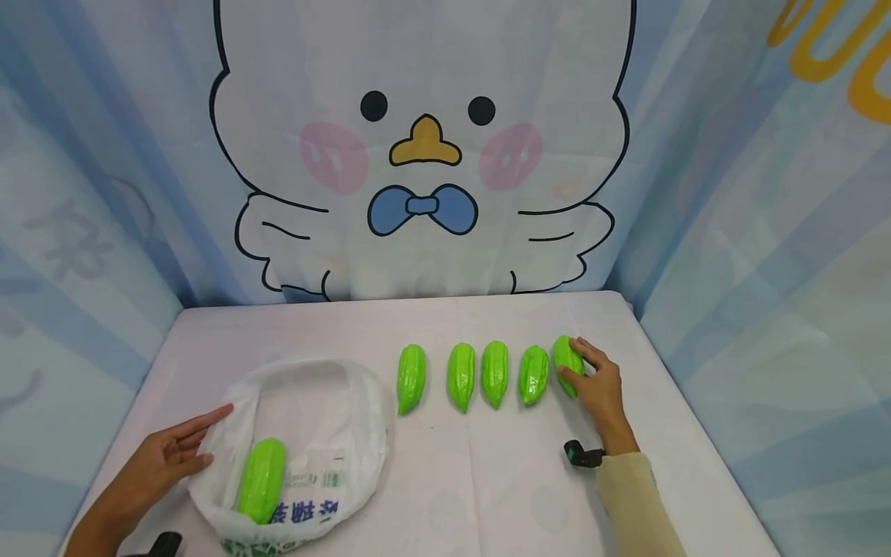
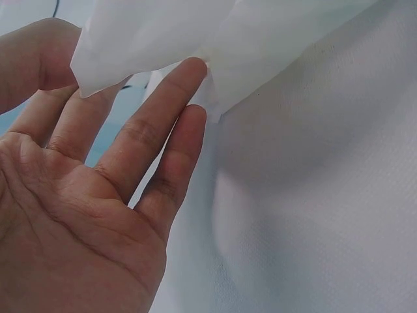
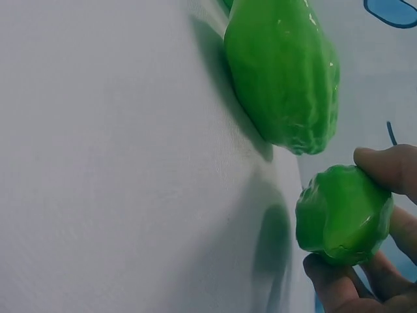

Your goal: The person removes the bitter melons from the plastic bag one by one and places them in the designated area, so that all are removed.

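My right hand (image 1: 600,387) pinches a glossy green toy gourd (image 3: 345,215) between thumb and fingers, at the right end of a row of similar gourds. Its shadow falls apart from it in the right wrist view, so it appears raised off the table. The neighbouring gourd (image 1: 534,375) lies just to its left. On the table's left side, my left hand (image 1: 163,460) has its fingers extended against the rim of a white plastic bag (image 1: 365,433). In the left wrist view those fingers (image 2: 146,127) touch the bag's edge. One gourd (image 1: 263,480) lies inside the wide-mouthed bag.
Three more gourds, the leftmost (image 1: 411,377) nearest the bag, lie in the row on the white table (image 1: 480,495). A printed curtain (image 1: 418,263) stands along the table's back edge, with side curtains left and right.
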Demonstrator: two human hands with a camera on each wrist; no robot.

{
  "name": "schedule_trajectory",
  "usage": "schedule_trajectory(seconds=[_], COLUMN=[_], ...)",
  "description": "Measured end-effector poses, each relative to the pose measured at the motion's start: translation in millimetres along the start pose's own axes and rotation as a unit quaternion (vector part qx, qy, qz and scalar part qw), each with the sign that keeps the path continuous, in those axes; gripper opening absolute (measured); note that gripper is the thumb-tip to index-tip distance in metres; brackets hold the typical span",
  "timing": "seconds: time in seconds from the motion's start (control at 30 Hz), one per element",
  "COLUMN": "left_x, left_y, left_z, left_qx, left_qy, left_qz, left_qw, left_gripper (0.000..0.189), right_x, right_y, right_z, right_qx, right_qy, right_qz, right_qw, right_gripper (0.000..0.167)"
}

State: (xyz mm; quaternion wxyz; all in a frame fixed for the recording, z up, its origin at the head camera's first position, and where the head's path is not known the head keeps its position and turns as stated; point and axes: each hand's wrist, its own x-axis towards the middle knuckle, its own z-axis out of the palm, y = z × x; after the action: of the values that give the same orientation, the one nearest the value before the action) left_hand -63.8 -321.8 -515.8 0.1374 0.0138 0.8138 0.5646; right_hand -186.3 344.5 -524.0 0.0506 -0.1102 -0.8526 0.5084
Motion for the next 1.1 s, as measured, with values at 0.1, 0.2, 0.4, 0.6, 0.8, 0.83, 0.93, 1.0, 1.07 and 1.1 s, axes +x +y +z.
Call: schedule_trajectory(seconds=[0.1,0.2,0.4,0.6,0.8,0.83,0.93,1.0,1.07,1.1], left_x=[-0.4,-0.3,-0.5,-0.3,-0.3,-0.3,0.4,0.4,0.6,0.4], left_y=[0.1,0.7,0.6,-1.0,-1.8,-1.6,-1.4,-1.6,-2.3,-2.8], left_z=[0.7,1.0,1.2,1.6,2.3,2.5,2.6,2.7,2.6,2.7], left_qx=[0.002,0.001,-0.002,-0.003,-0.001,-0.001,0.001,-0.001,-0.001,-0.003], left_qy=[0.004,0.004,0.003,0.006,0.007,0.007,0.009,0.009,0.009,0.008], left_qz=[-0.003,-0.005,-0.001,0.002,0.002,0.001,-0.003,-0.006,-0.006,-0.004], left_qw=[1.0000,1.0000,1.0000,1.0000,1.0000,1.0000,1.0000,0.9999,0.9999,1.0000], left_gripper=[0.063,0.064,0.064,0.064,0.064,0.064,0.064,0.064,0.064,0.063], right_x=[0.5,0.5,1.4,2.1,2.6,2.2,0.7,-1.0,-2.8,-4.0], right_y=[1,3,7,8,7,7,3,-1,-7,-10], right_z=[-3,-5,-9,-8,-8,-8,-8,-7,-6,-5], right_qx=[0.000,0.005,0.008,0.016,0.013,0.011,0.008,0.008,0.012,0.017], right_qy=[0.002,0.005,0.008,0.013,0.033,0.036,0.042,0.041,0.037,0.034], right_qz=[0.005,0.007,0.011,0.007,-0.007,-0.012,-0.025,-0.036,-0.047,-0.051], right_qw=[1.0000,0.9999,0.9999,0.9998,0.9994,0.9992,0.9988,0.9985,0.9982,0.9980], right_gripper=[0.066,0.065,0.065,0.066,0.069,0.069,0.069,0.069,0.069,0.068])
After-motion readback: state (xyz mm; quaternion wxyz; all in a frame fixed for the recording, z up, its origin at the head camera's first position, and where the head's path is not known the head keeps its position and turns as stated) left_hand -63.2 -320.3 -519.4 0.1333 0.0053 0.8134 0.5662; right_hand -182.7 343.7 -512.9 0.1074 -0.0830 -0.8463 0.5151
